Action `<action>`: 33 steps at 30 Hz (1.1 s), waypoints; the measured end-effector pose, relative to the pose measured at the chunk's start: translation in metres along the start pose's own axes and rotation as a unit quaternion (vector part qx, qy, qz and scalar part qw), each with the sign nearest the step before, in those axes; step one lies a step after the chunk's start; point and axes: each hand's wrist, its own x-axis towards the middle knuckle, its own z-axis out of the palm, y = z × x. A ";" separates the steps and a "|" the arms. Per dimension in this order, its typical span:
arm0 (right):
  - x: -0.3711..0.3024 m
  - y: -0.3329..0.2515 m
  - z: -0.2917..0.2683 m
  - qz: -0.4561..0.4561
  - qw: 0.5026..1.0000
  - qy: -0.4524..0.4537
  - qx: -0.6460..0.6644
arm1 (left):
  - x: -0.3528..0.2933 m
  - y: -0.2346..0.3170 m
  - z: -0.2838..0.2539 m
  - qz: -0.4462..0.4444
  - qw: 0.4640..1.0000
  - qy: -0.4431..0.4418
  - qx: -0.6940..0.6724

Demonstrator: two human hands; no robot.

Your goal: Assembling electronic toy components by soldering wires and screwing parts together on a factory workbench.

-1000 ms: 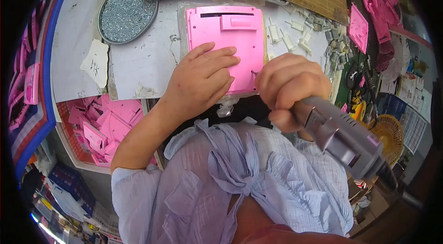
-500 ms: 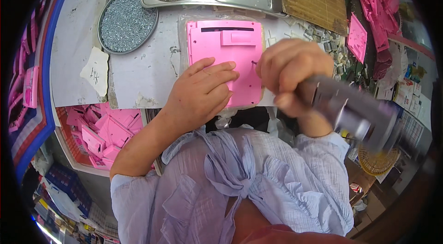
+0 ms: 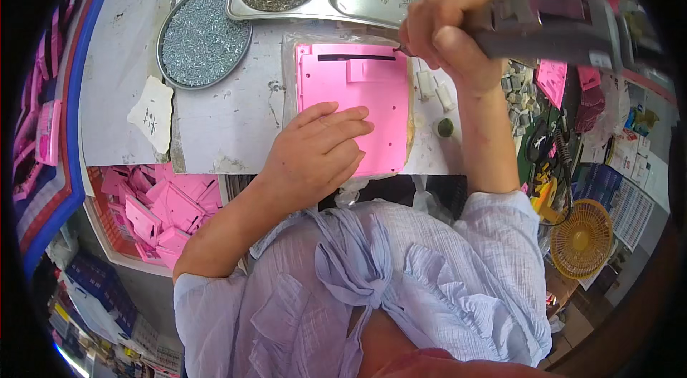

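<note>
A pink plastic panel [image 3: 383,153] with a dark slot near its far edge and small screw holes lies flat on clear wrap on the table. My left hand [image 3: 315,145] rests on its near left part, fingers stretched out and holding nothing. Wrapped around a dark grey electric screwdriver [image 3: 547,27], my right hand [image 3: 451,31] is at the panel's far right corner. The tool lies nearly level, its body pointing off to the right. Its bit reaches the corner hole; whether a screw sits there is too small to tell.
A round bowl of silver screws [image 3: 204,38] stands at the far left, beside a metal tray [image 3: 351,2] holding dark screws and springs. Small pale parts [image 3: 444,97] and a dark green round thing [image 3: 444,127] lie right of the panel. Pink parts [image 3: 168,206] fill a crate below left.
My right hand has carried the screwdriver from the panel's right-side hole away to its far right corner. My left hand has stayed on the panel.
</note>
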 end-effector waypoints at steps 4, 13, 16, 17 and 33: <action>0.011 -0.034 0.027 -0.035 0.999 0.028 0.000 | -0.004 -0.001 -0.003 -0.033 0.997 0.016 -0.066; 0.009 -0.044 0.090 -0.040 0.997 -0.021 0.068 | -0.013 -0.003 -0.015 -0.088 0.987 0.131 -0.012; 0.009 -0.041 0.103 -0.021 0.998 0.028 0.051 | -0.014 -0.006 -0.019 -0.085 0.986 0.142 -0.017; 0.010 -0.039 0.105 -0.016 0.998 0.038 0.049 | -0.015 -0.007 -0.021 -0.083 0.987 0.137 0.005; 0.049 0.038 0.073 -0.041 0.996 0.077 -0.006 | -0.023 -0.101 -0.091 -0.239 0.911 0.196 0.274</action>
